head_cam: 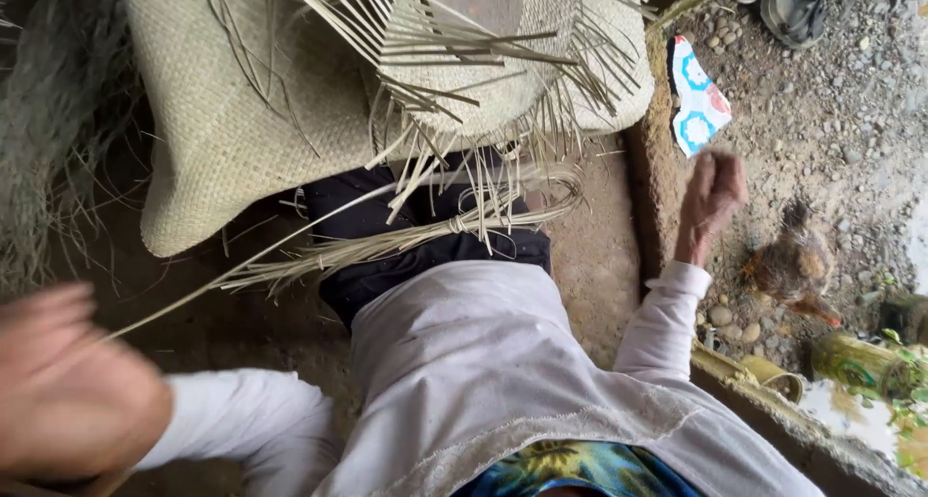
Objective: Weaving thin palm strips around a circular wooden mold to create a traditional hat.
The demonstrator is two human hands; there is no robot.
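My left hand is close to the camera at the lower left, blurred, and looks flat with nothing in it. A thin straw strand ends near it. My right hand is stretched out past the earthen ledge over the gravel ground, fingers curled into a fist with nothing visible inside. On my lap lies a bundle of pale straw strands. Above it rests a partly woven straw mat with loose ends sticking out.
A brown chicken stands on the gravel just right of my right hand. A broken patterned tile lies by the ledge. Sandals sit at the top right, a bamboo piece at the lower right, and loose fibres at the left.
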